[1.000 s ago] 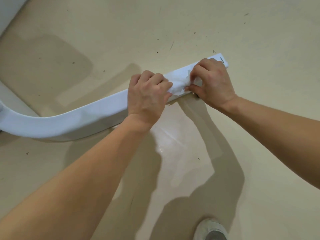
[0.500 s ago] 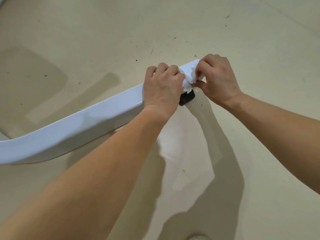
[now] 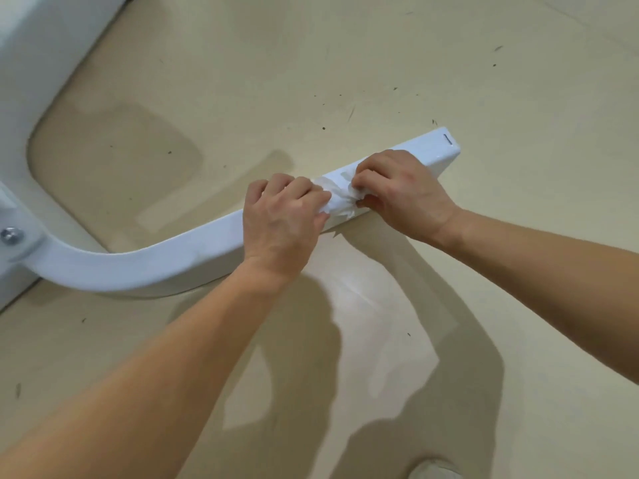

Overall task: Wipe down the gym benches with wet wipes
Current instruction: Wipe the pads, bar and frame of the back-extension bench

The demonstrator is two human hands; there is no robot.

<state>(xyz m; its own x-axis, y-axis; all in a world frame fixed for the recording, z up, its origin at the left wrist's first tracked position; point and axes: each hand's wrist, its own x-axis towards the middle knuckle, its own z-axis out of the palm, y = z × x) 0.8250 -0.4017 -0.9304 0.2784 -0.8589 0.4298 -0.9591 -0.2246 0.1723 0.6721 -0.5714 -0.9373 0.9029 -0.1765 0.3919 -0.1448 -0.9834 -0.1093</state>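
Observation:
A white curved metal bench leg (image 3: 166, 261) lies low over the beige floor and runs up to the right to a squared end (image 3: 446, 146). A crumpled white wet wipe (image 3: 340, 198) is wrapped over the leg between my two hands. My left hand (image 3: 283, 219) curls over the top of the leg and grips the wipe's left part. My right hand (image 3: 401, 188) pinches the wipe's right part against the leg, a short way back from the squared end.
The leg joins a white frame (image 3: 20, 108) at the left, fixed with a bolt (image 3: 12, 235). The beige floor (image 3: 345, 63) carries dark specks and the shadows of my arms. A shoe tip (image 3: 435, 470) shows at the bottom edge.
Both hands and the wipe have slid back down the leg, away from its squared end, which is now uncovered. The view has swung so the frame and bolt appear at left.

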